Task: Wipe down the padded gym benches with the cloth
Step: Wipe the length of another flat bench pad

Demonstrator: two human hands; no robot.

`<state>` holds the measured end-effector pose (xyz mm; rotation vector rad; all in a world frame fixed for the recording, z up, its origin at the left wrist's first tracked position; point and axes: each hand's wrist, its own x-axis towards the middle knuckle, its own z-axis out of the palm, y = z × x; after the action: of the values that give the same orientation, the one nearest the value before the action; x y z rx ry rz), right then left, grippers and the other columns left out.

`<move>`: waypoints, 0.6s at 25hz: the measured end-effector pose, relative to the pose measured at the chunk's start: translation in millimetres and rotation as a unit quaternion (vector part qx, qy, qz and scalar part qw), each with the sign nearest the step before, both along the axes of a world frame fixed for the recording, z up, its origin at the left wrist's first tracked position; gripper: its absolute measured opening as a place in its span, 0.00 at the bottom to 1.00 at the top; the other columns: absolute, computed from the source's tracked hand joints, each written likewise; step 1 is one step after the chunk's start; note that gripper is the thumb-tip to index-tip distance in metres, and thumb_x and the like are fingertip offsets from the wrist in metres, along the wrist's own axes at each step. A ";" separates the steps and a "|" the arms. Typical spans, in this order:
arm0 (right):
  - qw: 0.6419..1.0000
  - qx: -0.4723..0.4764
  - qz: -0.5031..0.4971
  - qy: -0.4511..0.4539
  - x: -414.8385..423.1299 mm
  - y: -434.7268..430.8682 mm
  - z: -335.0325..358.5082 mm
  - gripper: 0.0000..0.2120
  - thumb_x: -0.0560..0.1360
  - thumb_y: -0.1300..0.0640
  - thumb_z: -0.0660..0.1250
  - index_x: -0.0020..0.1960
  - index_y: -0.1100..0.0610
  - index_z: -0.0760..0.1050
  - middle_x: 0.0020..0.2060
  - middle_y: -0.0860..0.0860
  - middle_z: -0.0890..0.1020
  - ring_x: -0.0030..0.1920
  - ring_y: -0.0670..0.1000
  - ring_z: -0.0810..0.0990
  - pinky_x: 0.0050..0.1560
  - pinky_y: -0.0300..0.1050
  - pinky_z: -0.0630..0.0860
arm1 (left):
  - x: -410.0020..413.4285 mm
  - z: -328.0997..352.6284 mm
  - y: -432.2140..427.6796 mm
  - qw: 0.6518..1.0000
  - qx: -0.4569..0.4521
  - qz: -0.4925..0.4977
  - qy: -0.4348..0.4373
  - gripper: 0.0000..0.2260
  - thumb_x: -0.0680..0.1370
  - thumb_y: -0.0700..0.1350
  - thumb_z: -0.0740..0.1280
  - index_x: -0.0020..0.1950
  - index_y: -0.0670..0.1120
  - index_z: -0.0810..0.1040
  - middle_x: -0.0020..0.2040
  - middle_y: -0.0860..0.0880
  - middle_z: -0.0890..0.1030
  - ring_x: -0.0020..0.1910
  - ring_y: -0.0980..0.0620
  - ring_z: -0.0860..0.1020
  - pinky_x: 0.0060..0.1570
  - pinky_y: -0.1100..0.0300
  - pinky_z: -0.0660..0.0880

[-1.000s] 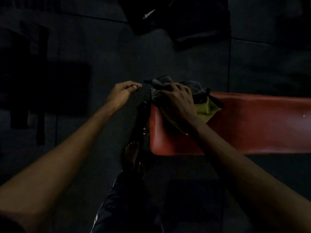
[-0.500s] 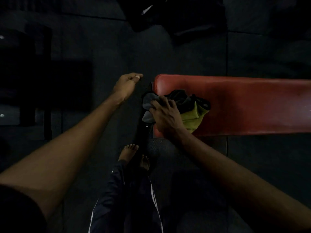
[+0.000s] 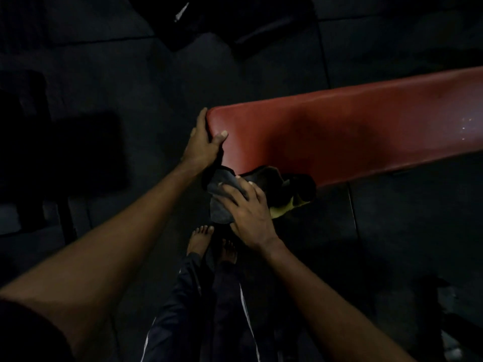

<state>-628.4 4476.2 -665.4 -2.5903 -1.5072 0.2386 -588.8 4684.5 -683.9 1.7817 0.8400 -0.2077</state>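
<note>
- Looking down in the head view, I have my left hand [image 3: 206, 142] clamped on the end of the red padded surface [image 3: 339, 131], thumb on top and fingers wrapped over the end edge.
- My right hand [image 3: 248, 212] lies over the cloth [image 3: 220, 182] with the fingers spread and fairly straight. It presses the cloth against the near corner and side edge of the surface. The thumb is hidden, so I cannot tell whether it pinches the fabric.
- The cloth is bunched and grey under my fingers. A dark fold and a yellow corner hang loose just below the side edge, off the top.
- The surface runs away to my right. I judge that I am working the edge at this end, with most of the length left to wipe.
- My feet [image 3: 200, 239] stand on the dark floor [image 3: 130, 100], just below the cloth.
- Risks from here:
  - With only flat pressure on a bunched cloth at a rounded edge, it could slide off and drop by my feet.
  - The loose yellow corner could trail without touching the padding.
  - In this dim light I could skip patches.
  - Leaning hard on my left hand could shift the surface, since I cannot see its frame.
</note>
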 end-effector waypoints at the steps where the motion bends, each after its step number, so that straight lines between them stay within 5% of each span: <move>1: 0.999 0.020 -0.033 0.012 -6.9 -4.4 -5.2 0.28 0.71 0.54 0.58 0.70 0.50 0.77 0.70 0.49 0.76 0.75 0.58 0.62 0.73 0.53 0.57 | -1.0 -2.9 1.9 1.000 0.003 0.002 -0.005 0.37 0.81 0.54 0.67 0.83 0.50 0.49 0.79 0.41 0.61 0.76 0.42 0.65 0.72 0.48 0.65; 5: 0.942 0.135 -0.286 0.116 -56.4 -11.3 -18.3 0.31 0.71 0.53 0.59 0.75 0.51 0.72 0.77 0.51 0.68 0.77 0.59 0.64 0.76 0.56 0.59 | -1.8 3.5 -8.1 0.994 0.104 -0.026 -0.018 0.35 0.83 0.53 0.63 0.83 0.50 0.46 0.82 0.41 0.51 0.79 0.41 0.58 0.73 0.40 0.59; 8: 0.788 0.277 -0.489 0.252 -77.1 11.9 -21.4 0.36 0.70 0.60 0.59 0.79 0.49 0.65 0.81 0.50 0.60 0.80 0.54 0.58 0.76 0.60 0.63 | 3.3 9.0 -22.5 0.955 0.259 -0.139 -0.033 0.29 0.85 0.45 0.55 0.83 0.50 0.45 0.83 0.44 0.44 0.80 0.39 0.49 0.76 0.37 0.48; 10: 0.706 0.340 -0.570 0.248 -76.2 32.7 -21.1 0.37 0.73 0.66 0.62 0.80 0.49 0.63 0.81 0.50 0.59 0.81 0.52 0.57 0.74 0.62 0.66 | 5.6 6.1 -25.3 0.942 0.292 -0.163 -0.025 0.29 0.83 0.41 0.53 0.83 0.48 0.47 0.83 0.44 0.46 0.81 0.40 0.45 0.77 0.41 0.42; 12: 0.667 0.372 -0.610 0.212 -69.3 45.5 -21.3 0.31 0.76 0.63 0.64 0.79 0.56 0.65 0.81 0.52 0.60 0.80 0.51 0.59 0.75 0.58 0.65 | 5.9 5.6 -24.7 0.932 0.313 -0.177 -0.049 0.28 0.83 0.42 0.53 0.82 0.44 0.51 0.82 0.43 0.50 0.81 0.43 0.47 0.77 0.45 0.41; 15: 0.658 0.368 -0.634 0.173 -49.5 43.6 -21.1 0.30 0.77 0.56 0.62 0.79 0.57 0.65 0.81 0.52 0.59 0.80 0.51 0.58 0.76 0.54 0.65 | 20.6 5.2 -35.4 0.908 0.325 -0.247 -0.093 0.27 0.85 0.50 0.53 0.81 0.40 0.55 0.81 0.40 0.54 0.81 0.43 0.51 0.78 0.48 0.45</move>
<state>-677.9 4519.8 -686.5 -2.0427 0.4801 -0.0624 -568.2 4649.1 -678.6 2.5851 0.3083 -0.0818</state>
